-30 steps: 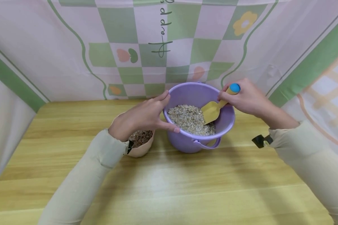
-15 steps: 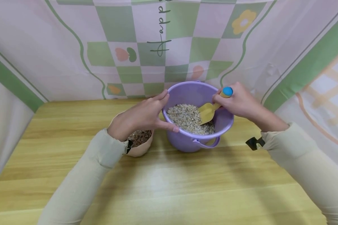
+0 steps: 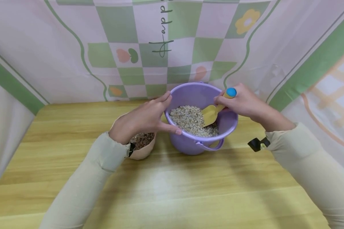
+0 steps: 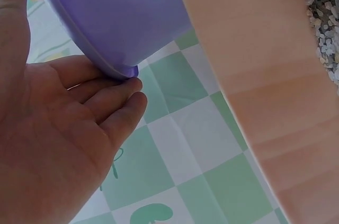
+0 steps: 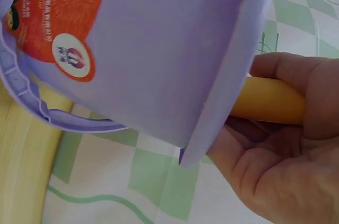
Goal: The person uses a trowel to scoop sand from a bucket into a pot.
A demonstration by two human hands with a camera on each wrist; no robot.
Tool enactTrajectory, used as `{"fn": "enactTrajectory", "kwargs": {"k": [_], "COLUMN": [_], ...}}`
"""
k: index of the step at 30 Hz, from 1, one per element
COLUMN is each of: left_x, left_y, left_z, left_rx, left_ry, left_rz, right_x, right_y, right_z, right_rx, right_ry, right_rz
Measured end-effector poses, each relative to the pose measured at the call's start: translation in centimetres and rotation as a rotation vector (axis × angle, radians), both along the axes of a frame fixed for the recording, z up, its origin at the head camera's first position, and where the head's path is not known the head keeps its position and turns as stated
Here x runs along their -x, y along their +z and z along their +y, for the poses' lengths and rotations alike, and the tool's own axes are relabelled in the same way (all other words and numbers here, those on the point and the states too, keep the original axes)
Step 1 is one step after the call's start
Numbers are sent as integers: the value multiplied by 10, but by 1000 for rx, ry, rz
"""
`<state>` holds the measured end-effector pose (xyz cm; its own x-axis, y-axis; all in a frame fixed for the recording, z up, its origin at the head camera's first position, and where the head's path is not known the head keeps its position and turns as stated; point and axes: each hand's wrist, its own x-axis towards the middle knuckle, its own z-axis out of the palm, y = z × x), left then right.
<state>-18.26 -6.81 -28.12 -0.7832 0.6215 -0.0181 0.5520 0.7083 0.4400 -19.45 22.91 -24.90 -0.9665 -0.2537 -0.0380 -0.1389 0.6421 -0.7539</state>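
Note:
A purple bucket holding pale gravel stands on the table. My left hand rests on its left rim, thumb at the front and fingers at the back; in the left wrist view the hand touches the rim with its fingers. My right hand grips the handle of a yellow scoop over the bucket's right side, the blade's edge in the gravel. In the right wrist view the hand is round the yellow handle, beside the bucket.
Left of the bucket stands a pinkish pot of darker brown gravel, partly hidden under my left hand and wrist. The bucket's handle hangs at its front. A patterned cloth rises behind the wooden table.
My right hand has moved a little left with the scoop, its blade shifting slightly left in the gravel. My left hand keeps its place on the rim.

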Motion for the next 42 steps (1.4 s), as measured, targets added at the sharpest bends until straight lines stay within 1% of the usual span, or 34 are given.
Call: {"fn": "enactTrajectory", "kwargs": {"k": [4, 7, 13, 16, 21, 26, 30, 36, 42], "left_x": [0, 0, 0, 0, 0, 0, -1, -1, 0], "left_y": [0, 0, 3, 3, 2, 1, 1, 0, 0], "left_z": [1, 2, 2, 1, 2, 1, 0, 1, 1], "left_rx": [-5, -7, -4, 7, 1, 1, 3, 8, 8], "left_ry": [4, 3, -3, 3, -3, -1, 1, -3, -12], "left_rz": [-7, -13, 1, 5, -18, -5, -3, -22, 4], "right_x": [-1, 0, -3, -4, -6, -5, -5, -7, -7], "right_y": [1, -1, -4, -8, -13, -14, -14, -16, -18], "right_z": [-3, -4, -2, -6, -8, -10, -14, -17, -20], "right_rx": [44, 87, 139, 140, 131, 150, 167, 200, 233], "right_ry": [-10, -15, -13, 7, 16, 13, -9, -55, -86], "right_rz": [-57, -76, -70, -71, -68, -79, -81, -70, -61]}}
